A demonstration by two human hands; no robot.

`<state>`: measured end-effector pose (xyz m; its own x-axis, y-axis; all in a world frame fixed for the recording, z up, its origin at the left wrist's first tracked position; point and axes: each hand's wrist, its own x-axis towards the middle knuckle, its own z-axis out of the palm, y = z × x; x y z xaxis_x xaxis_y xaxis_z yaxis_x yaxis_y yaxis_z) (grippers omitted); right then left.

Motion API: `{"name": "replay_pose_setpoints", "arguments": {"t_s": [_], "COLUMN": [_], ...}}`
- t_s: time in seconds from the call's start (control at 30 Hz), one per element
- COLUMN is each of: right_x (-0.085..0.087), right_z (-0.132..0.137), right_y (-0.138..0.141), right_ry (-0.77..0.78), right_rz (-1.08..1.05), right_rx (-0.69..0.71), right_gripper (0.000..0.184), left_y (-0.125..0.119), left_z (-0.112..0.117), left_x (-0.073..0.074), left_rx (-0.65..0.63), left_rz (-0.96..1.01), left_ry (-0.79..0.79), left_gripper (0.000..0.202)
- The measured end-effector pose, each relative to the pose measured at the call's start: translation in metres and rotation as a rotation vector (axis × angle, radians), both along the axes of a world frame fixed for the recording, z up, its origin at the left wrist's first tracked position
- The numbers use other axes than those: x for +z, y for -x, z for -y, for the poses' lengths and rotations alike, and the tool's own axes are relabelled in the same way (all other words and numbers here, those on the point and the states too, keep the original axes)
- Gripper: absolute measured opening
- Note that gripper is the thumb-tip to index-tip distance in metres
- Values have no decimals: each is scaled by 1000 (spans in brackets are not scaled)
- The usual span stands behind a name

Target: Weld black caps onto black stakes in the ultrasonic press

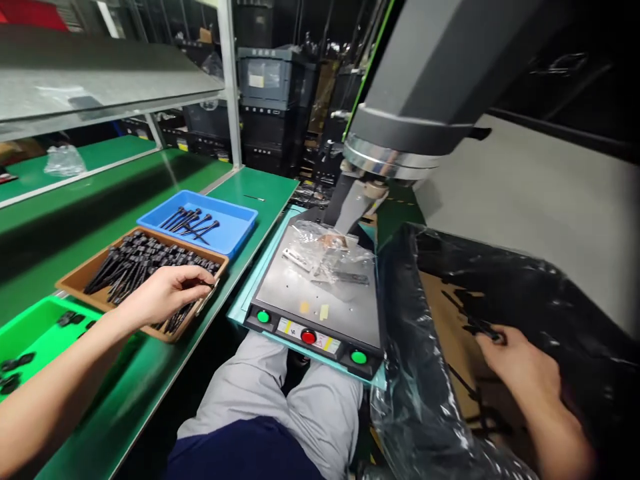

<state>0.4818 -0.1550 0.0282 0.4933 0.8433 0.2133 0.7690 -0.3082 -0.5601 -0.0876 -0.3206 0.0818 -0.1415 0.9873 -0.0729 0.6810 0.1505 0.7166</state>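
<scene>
My left hand point(167, 291) reaches into a brown tray point(80, 277) heaped with several black rod-shaped parts point(145, 260), its fingers curled around some of them at the tray's near right corner. My right hand point(520, 367) is down inside a cardboard box lined with a black plastic bag point(415, 373), fingers pinched on a small black part point(487, 330). Between my hands sits a press machine with a grey base plate point(325, 300), and a crumpled clear bag point(325, 257) lies on it.
A blue tray point(235, 220) with a few black rods stands behind the brown one. A green tray point(35, 327) with small black pieces sits at the near left. The machine's front shows two green buttons point(263, 317) and a red one point(309, 337). Dark crates are stacked at the back.
</scene>
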Motion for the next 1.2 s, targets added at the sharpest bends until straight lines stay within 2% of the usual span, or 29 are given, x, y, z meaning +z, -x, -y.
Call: {"name": "replay_pose_setpoints", "arguments": {"t_s": [0.07, 0.13, 0.2, 0.27, 0.33, 0.4, 0.5, 0.63, 0.73, 0.83, 1.03, 1.2], "right_x": [4, 7, 9, 12, 17, 20, 16, -8, -28, -40, -46, -49], "right_z": [4, 16, 34, 53, 70, 81, 88, 85, 84, 85, 84, 80], "right_y": [-9, -8, 0, 14, 32, 53, 89, 146, 185, 213, 228, 227], "right_ry": [-2, -191, -425, -572, -602, -551, -395, -222, -211, -248, -311, -223], "right_rz": [-50, -187, -404, -594, -689, -795, -1025, -1186, -1172, -1129, -1113, -1183], "right_rx": [-90, -103, -13, 134, 257, 357, 521, 675, 745, 767, 739, 785], "right_gripper": [21, 18, 24, 33, 41, 43, 46, 48, 43, 36, 29, 32], "left_y": [-19, -40, -60, -80, -100, -120, -148, -176, -187, -190, -187, -185], "left_z": [-29, -56, -79, -98, -111, -118, -119, -110, -102, -96, -91, -91], "left_x": [4, 6, 6, 4, 1, -3, -12, -31, -48, -59, -67, -69], "left_rx": [-113, -199, -268, -321, -349, -357, -375, -338, -317, -307, -310, -305], "left_rz": [77, 154, 228, 312, 424, 546, 702, 915, 997, 1012, 977, 931], "left_ry": [7, 3, -14, -26, -30, -34, -64, -128, -120, -132, -192, -212], "left_gripper": [32, 30, 29, 28, 29, 32, 34, 32, 31, 26, 21, 20]}}
